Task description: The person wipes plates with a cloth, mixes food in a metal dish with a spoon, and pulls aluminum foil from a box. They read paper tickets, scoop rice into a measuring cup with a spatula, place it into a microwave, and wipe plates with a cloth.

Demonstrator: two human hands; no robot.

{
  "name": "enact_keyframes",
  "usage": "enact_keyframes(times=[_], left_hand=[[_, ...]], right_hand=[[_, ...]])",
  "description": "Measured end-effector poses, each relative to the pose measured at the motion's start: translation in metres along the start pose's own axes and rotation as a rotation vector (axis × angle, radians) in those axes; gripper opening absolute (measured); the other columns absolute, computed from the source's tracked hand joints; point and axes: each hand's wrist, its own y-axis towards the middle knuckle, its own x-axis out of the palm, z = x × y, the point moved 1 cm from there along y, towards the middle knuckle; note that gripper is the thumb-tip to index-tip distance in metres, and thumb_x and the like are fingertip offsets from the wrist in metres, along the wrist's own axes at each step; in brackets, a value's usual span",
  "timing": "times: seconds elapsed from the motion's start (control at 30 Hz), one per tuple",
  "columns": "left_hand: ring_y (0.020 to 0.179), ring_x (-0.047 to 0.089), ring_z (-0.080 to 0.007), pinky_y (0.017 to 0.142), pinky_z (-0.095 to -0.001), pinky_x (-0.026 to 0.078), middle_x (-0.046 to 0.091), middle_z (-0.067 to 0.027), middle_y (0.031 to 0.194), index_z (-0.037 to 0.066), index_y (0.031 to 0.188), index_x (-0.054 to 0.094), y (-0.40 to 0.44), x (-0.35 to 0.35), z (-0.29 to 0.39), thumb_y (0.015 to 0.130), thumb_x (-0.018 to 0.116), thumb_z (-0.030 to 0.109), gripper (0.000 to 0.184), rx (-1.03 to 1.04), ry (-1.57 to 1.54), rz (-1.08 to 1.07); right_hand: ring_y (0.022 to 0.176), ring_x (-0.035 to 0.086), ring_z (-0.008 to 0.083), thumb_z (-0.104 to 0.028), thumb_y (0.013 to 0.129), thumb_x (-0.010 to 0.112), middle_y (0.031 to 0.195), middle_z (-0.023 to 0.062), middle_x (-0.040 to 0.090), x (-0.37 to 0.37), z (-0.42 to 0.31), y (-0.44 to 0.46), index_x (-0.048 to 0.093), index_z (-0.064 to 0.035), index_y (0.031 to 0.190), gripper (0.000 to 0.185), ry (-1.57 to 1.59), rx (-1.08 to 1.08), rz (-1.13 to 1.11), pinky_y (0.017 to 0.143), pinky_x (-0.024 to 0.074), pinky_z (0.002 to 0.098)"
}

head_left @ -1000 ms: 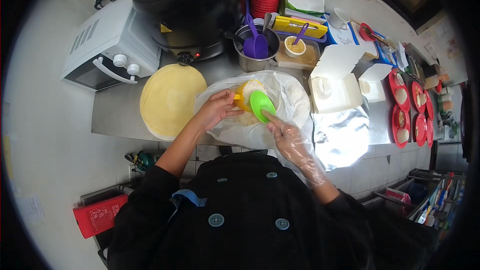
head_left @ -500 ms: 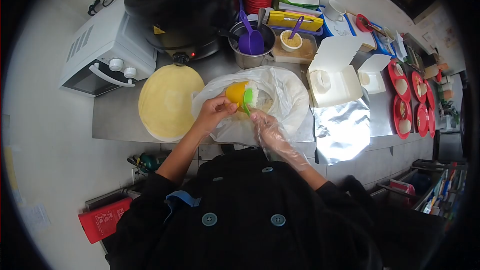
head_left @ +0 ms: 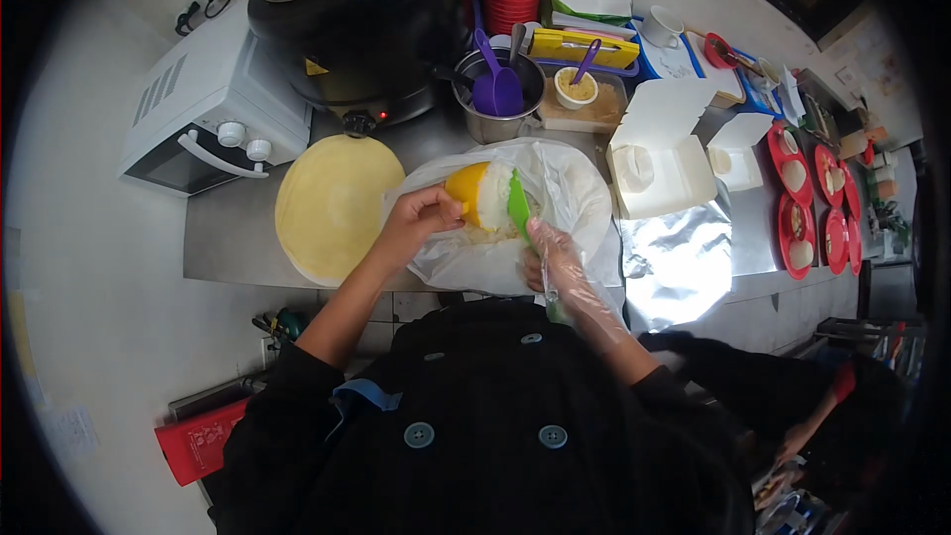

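My left hand is closed on a yellow cup, tipped on its side with its mouth to the right. White rice fills the cup up to its mouth. In my right hand, covered by a clear plastic glove, is a green spatula; its blade stands against the rice at the cup's mouth. Both hands are over a white plastic bag spread open on the counter, with more rice low inside it.
Left of the bag lies a round yellow stack. Behind stand a black warmer pot and a metal pot with purple ladles. To the right are open white boxes, foil and red plates. Another person's arm appears lower right.
My right hand has drawn back to the right, and more of the green blade shows. The cup shows more rice at its mouth. Another person has come into view at lower right.
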Motion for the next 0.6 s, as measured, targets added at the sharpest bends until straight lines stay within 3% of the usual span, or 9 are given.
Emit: enact_keyframes(times=[0.13, 0.3, 0.37, 0.4, 0.43, 0.5, 0.53, 0.6], left_hand=[[0.087, 0.053, -0.0105, 0.076, -0.0244, 0.045, 0.054, -0.0047, 0.094, -0.003, 0.077, 0.057, -0.001, 0.014, -0.003, 0.083, 0.063, 0.012, 0.018, 0.204, 0.222, 0.058], [0.084, 0.054, -0.0098, 0.076, -0.0231, 0.045, 0.054, -0.0044, 0.092, -0.003, 0.078, 0.056, -0.006, 0.025, -0.009, 0.084, 0.063, 0.012, 0.018, 0.260, 0.314, 0.147], [0.084, 0.054, -0.0093, 0.076, -0.0235, 0.046, 0.054, -0.0038, 0.090, -0.002, 0.078, 0.057, -0.004, 0.019, -0.016, 0.084, 0.063, 0.012, 0.017, 0.296, 0.328, 0.164], [0.083, 0.054, -0.0091, 0.078, -0.0255, 0.047, 0.054, -0.0029, 0.087, -0.001, 0.079, 0.057, -0.004, 0.009, -0.021, 0.084, 0.062, 0.014, 0.017, 0.137, 0.181, 0.127], [0.083, 0.054, -0.0088, 0.079, -0.0276, 0.049, 0.054, -0.0021, 0.084, 0.000, 0.080, 0.058, -0.003, 0.001, -0.020, 0.085, 0.061, 0.015, 0.016, -0.019, 0.034, 0.089], [0.084, 0.055, -0.0089, 0.080, -0.0303, 0.050, 0.054, -0.0014, 0.083, 0.002, 0.081, 0.058, 0.001, -0.014, -0.014, 0.086, 0.060, 0.017, 0.017, -0.096, -0.117, 0.070], [0.084, 0.055, -0.0089, 0.081, -0.0331, 0.052, 0.054, -0.0007, 0.082, 0.003, 0.081, 0.058, 0.003, -0.016, -0.012, 0.087, 0.059, 0.019, 0.017, -0.173, -0.270, 0.052], [0.084, 0.055, -0.0091, 0.083, -0.0348, 0.052, 0.054, -0.0003, 0.083, 0.003, 0.081, 0.058, 0.008, -0.015, -0.009, 0.087, 0.059, 0.020, 0.018, -0.170, -0.263, 0.015]], right_hand=[[0.033, 0.025, 0.0072, -0.042, 0.089, 0.051, 0.044, -0.0046, 0.029, 0.007, -0.004, -0.002, 0.043, -0.0158, 0.079, 0.029, 0.158, 0.051, -0.151, 0.031, 0.0171, 0.0228], [0.034, 0.025, 0.0072, -0.039, 0.090, 0.052, 0.044, -0.0045, 0.028, 0.010, -0.001, -0.003, 0.041, -0.0153, 0.078, 0.029, 0.197, 0.088, -0.237, 0.032, 0.0178, 0.0223], [0.040, 0.041, 0.0129, -0.038, 0.090, 0.051, 0.053, 0.0008, 0.047, -0.004, 0.009, 0.009, 0.057, -0.0116, 0.094, 0.027, 0.049, 0.059, -0.276, 0.037, 0.0336, 0.0260], [0.040, 0.041, 0.0129, -0.038, 0.090, 0.051, 0.053, 0.0008, 0.047, -0.010, 0.002, 0.008, 0.057, -0.0116, 0.094, 0.027, 0.051, 0.058, -0.277, 0.037, 0.0336, 0.0260], [0.053, 0.051, 0.0176, -0.037, 0.090, 0.052, 0.067, 0.0061, 0.056, -0.017, -0.012, 0.004, 0.058, -0.0104, 0.103, 0.031, -0.291, -0.086, -0.252, 0.049, 0.0413, 0.0284], [0.096, 0.061, 0.0283, -0.037, 0.087, 0.055, 0.111, 0.0175, 0.060, -0.026, -0.044, -0.005, 0.053, -0.0131, 0.123, 0.043, -0.843, -0.423, -0.234, 0.084, 0.0459, 0.0338], [0.096, 0.061, 0.0283, -0.037, 0.087, 0.055, 0.111, 0.0175, 0.060, -0.022, -0.052, -0.010, 0.053, -0.0131, 0.123, 0.043, -0.847, -0.425, -0.234, 0.084, 0.0459, 0.0338], [0.089, 0.062, 0.0316, -0.035, 0.086, 0.056, 0.103, 0.0192, 0.061, -0.005, -0.062, -0.021, 0.056, -0.0172, 0.120, 0.038, -1.073, -0.747, -0.070, 0.077, 0.0484, 0.0376]])
